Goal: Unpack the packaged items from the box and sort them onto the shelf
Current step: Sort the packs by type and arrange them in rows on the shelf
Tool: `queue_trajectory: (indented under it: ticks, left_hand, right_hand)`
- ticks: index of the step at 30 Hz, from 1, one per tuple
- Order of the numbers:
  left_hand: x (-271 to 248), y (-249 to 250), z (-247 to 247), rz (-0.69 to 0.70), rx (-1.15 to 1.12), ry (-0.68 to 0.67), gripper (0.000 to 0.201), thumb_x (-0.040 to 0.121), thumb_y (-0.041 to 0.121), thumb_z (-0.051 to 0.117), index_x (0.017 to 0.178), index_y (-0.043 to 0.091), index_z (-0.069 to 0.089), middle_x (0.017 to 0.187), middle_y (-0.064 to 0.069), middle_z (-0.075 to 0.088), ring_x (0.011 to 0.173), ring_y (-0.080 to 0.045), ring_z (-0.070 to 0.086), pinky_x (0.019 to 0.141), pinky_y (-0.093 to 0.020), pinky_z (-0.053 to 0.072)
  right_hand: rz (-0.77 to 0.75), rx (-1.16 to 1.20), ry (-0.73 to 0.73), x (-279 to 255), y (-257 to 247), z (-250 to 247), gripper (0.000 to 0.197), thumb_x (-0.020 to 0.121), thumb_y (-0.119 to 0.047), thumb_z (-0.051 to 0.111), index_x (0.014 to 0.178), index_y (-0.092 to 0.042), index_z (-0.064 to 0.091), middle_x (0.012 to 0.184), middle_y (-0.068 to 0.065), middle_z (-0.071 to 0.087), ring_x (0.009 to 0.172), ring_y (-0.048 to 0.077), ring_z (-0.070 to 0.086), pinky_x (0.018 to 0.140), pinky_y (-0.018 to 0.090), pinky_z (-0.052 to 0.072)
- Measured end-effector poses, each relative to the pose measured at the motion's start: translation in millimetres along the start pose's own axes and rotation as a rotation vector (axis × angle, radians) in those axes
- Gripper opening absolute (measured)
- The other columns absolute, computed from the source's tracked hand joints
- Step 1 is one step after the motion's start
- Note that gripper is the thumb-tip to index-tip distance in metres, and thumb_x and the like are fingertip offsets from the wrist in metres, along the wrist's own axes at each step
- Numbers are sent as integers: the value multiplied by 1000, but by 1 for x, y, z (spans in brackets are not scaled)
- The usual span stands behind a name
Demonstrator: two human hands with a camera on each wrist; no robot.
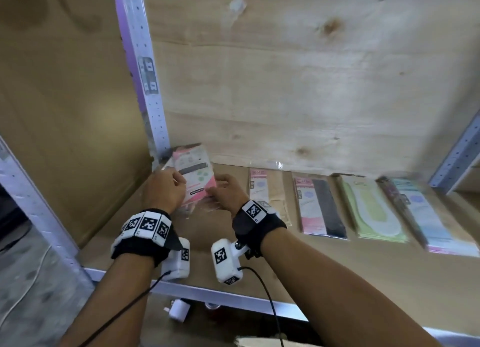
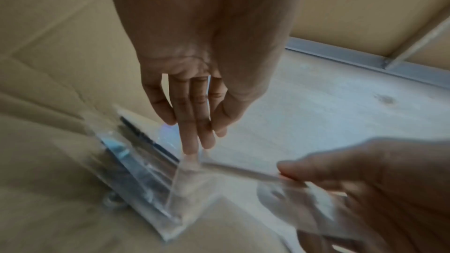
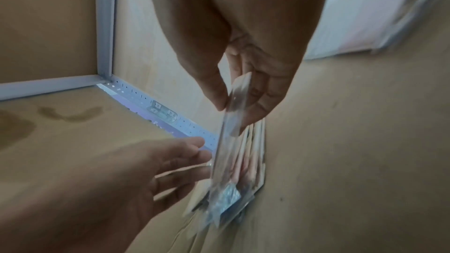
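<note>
A pink packaged item (image 1: 194, 175) in a clear sleeve stands tilted in the back left corner of the shelf (image 1: 285, 263), with more clear packets behind it. My right hand (image 1: 226, 190) pinches its near edge between thumb and fingers; the right wrist view shows the pinch, right hand (image 3: 231, 111), on the packet (image 3: 233, 170). My left hand (image 1: 163, 188) is at the packet's left side. In the left wrist view the left hand (image 2: 194, 141) has straight fingers touching the packet (image 2: 146, 176). No box is in view.
Several flat packets lie in a row to the right: beige (image 1: 262, 190), pink-black (image 1: 319, 206), green (image 1: 374, 211), blue (image 1: 428, 214). A perforated metal upright (image 1: 145, 73) and a cardboard panel (image 1: 65, 112) close the left side. A plywood back wall (image 1: 311, 86) stands behind.
</note>
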State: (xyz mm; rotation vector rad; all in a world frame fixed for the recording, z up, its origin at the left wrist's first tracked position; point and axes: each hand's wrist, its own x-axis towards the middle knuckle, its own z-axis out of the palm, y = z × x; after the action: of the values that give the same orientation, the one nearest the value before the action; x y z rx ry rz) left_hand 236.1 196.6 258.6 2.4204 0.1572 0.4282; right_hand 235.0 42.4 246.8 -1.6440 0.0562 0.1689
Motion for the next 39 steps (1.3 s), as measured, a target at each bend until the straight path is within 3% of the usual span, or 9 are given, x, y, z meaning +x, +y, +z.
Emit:
queue_trajectory:
  ticks: [6,13,17,20,23,25,28,34,39]
  left_hand:
    - [-4,18,19,-156,-372,-28,20,91,25,61,97,11,74,88,-13,75,90,-32,71,91,-47,56]
    - [-24,88,42,-321,-977,-477,90,66,74,72,134,19,50,118,-12,63,93,-31,75,77,-41,63]
    - [-36,111,64,-308,-1114,-514,49,81,49,77,111,14,61,108,-20,74,92,-23,76,78,-40,63]
    - [-43,121,84,-326,-1025,-513,11,98,21,60,100,11,64,110,-14,72,84,-14,73,71,-20,62]
    - [-44,127,95,-312,-1044,-548,9,98,9,56,103,9,64,105,-9,71,81,-11,71,66,-18,61]
    - [-44,132,99,-297,-1059,-568,14,96,8,60,109,8,65,101,-8,76,81,-13,74,65,-21,61]
    - [-48,140,107,-290,-1054,-634,17,94,8,64,110,9,68,100,-8,78,84,-15,77,66,-25,62]
    - [-47,145,125,-319,-976,-750,25,93,22,68,117,15,67,105,-8,78,85,-15,77,57,-28,60]
    - [-30,143,124,-306,-1044,-655,44,93,34,67,131,13,62,124,-10,71,95,-16,72,69,-26,58]
  right_hand:
    - [-130,-92,53,-32,1,-71,14,90,1,63,103,2,60,109,27,69,69,20,69,69,31,59]
    - [-353,-251,77,-86,-6,-139,7,89,-4,70,95,-4,66,96,15,70,82,28,64,76,34,55]
    - [-482,-534,62,-116,0,-171,18,86,-1,70,104,-5,71,96,-2,68,84,4,60,74,4,42]
    - [-508,-722,34,-128,4,-194,35,84,-26,78,118,-19,70,120,-1,63,110,10,58,90,11,41]
    - [-470,-688,77,-131,7,-217,56,84,-63,63,135,-38,57,136,-11,48,121,-8,41,101,2,28]
    - [-437,-641,204,-125,11,-232,62,87,-69,51,139,-35,53,132,-8,48,121,-3,42,108,13,32]
    - [-320,-513,307,-116,21,-248,57,89,-63,57,135,-29,53,123,-7,57,117,12,56,104,36,46]
    - [-198,-79,57,-107,35,-254,44,90,-17,72,130,-12,55,108,5,76,75,19,74,47,26,53]
    - [-170,8,-79,-100,33,-264,39,91,-5,66,130,-9,60,113,9,74,97,20,74,77,27,59]
